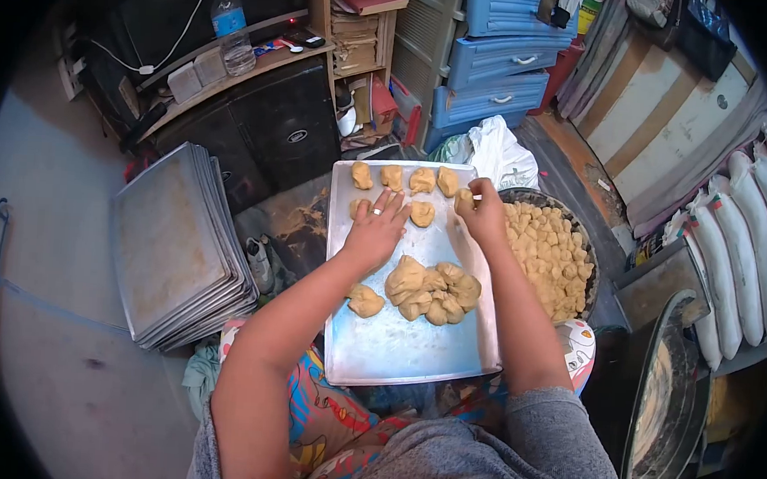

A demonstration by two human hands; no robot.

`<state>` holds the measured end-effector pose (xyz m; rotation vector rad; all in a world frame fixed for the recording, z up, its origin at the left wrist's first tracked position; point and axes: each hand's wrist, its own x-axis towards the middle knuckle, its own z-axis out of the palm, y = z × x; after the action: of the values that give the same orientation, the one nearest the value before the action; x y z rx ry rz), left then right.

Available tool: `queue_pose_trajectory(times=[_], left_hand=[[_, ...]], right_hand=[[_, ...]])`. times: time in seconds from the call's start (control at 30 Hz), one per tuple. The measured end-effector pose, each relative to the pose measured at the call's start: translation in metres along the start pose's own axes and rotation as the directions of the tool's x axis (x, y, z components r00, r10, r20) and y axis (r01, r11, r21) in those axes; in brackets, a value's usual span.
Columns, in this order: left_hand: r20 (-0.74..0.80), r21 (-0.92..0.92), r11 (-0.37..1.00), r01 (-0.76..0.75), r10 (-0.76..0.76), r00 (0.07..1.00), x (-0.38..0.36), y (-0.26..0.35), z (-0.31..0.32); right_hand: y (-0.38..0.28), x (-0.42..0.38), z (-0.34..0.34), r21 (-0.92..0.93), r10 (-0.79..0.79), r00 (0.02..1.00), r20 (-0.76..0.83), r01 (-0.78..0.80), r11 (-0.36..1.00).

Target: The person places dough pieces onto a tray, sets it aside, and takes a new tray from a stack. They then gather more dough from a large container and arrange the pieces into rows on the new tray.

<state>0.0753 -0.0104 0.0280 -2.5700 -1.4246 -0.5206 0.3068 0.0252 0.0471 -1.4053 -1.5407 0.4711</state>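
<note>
Hands portioning dough on a metal tray.

The left hand (375, 230), fingers spread flat, presses a dough piece (361, 207) near the tray's (395, 344) far left edge; the right hand (483, 214) pinches a dough ball (464, 199) at the far right edge. A dough lump (431, 290) lies mid-tray between the forearms; a basket of dough pieces (552, 253) sits beside the tray's right edge.

Tan dough pieces (401, 181) sit on a silver tray (395, 344), and the heap in the dark bowl (592, 268) is yellower. Blue drawers (497, 59) at the back, a white bag (501, 150) below them. A silver ring (376, 211) on the left hand; grey shirt (493, 462) over bright cartoon-print fabric (322, 410).
</note>
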Motion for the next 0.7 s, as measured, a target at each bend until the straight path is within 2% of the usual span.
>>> queue_pose_trajectory(times=[0.03,0.07,0.13,0.17,0.2,0.27,0.3,0.37,0.4,0.47,0.5,0.63,0.67,0.7], left_hand=[[-0.015,0.001,1.0,-0.016,0.016,1.0,0.0,0.0,0.0],[-0.032,0.001,1.0,-0.03,0.03,0.999,0.0,0.0,0.0],[-0.058,0.035,0.999,0.01,-0.008,0.998,0.001,-0.004,0.002],[-0.087,0.065,0.997,0.051,-0.046,0.995,0.002,-0.007,0.002],[-0.087,0.065,0.997,0.051,-0.045,0.995,0.004,-0.01,-0.002],[-0.04,-0.053,0.976,0.213,-0.216,0.976,0.006,-0.017,-0.017],[-0.089,-0.088,0.969,0.232,-0.24,0.967,0.005,-0.022,-0.02],[-0.093,-0.073,0.966,0.248,-0.254,0.963,0.001,-0.033,-0.023],[-0.097,-0.056,0.962,0.268,-0.273,0.957,0.001,-0.035,-0.026],[-0.057,-0.059,0.954,0.293,-0.296,0.953,-0.001,-0.036,-0.031],[-0.033,-0.069,0.947,0.314,-0.317,0.948,-0.002,-0.037,-0.033],[0.06,-0.042,0.927,0.374,-0.371,0.927,-0.004,-0.038,-0.043],[0.059,-0.042,0.926,0.376,-0.374,0.926,-0.004,-0.04,-0.04],[0.09,-0.133,0.905,0.404,-0.395,0.914,-0.004,-0.041,-0.037]], right_hand=[[0.001,-0.004,0.007,-0.177,-0.038,0.999,0.005,0.039,0.983],[0.002,-0.008,0.014,-0.174,-0.038,0.999,0.004,0.038,0.984],[0.0,-0.014,0.023,-0.533,0.042,0.977,0.211,0.079,0.843],[-0.001,-0.009,0.022,-0.651,0.039,0.955,0.295,0.171,0.739],[-0.01,-0.009,0.02,-0.652,0.039,0.955,0.295,0.171,0.739],[-0.028,-0.011,0.019,-0.656,-0.095,0.973,0.208,0.211,0.724],[-0.031,-0.013,0.021,-0.658,-0.094,0.974,0.205,0.208,0.723],[-0.036,-0.019,0.025,-0.433,-0.281,0.91,0.305,0.395,0.81],[-0.034,-0.022,0.027,-0.433,-0.279,0.911,0.304,0.393,0.811],[-0.025,-0.026,0.036,-0.407,-0.3,0.825,0.479,0.511,0.757],[-0.021,-0.024,0.04,-0.45,-0.237,0.848,0.474,0.465,0.762],[-0.016,-0.022,0.046,-0.494,-0.208,0.879,0.429,0.421,0.76],[-0.018,-0.024,0.044,-0.519,-0.258,0.873,0.414,0.459,0.721],[-0.023,-0.026,0.04,-0.544,-0.308,0.864,0.399,0.493,0.679]])
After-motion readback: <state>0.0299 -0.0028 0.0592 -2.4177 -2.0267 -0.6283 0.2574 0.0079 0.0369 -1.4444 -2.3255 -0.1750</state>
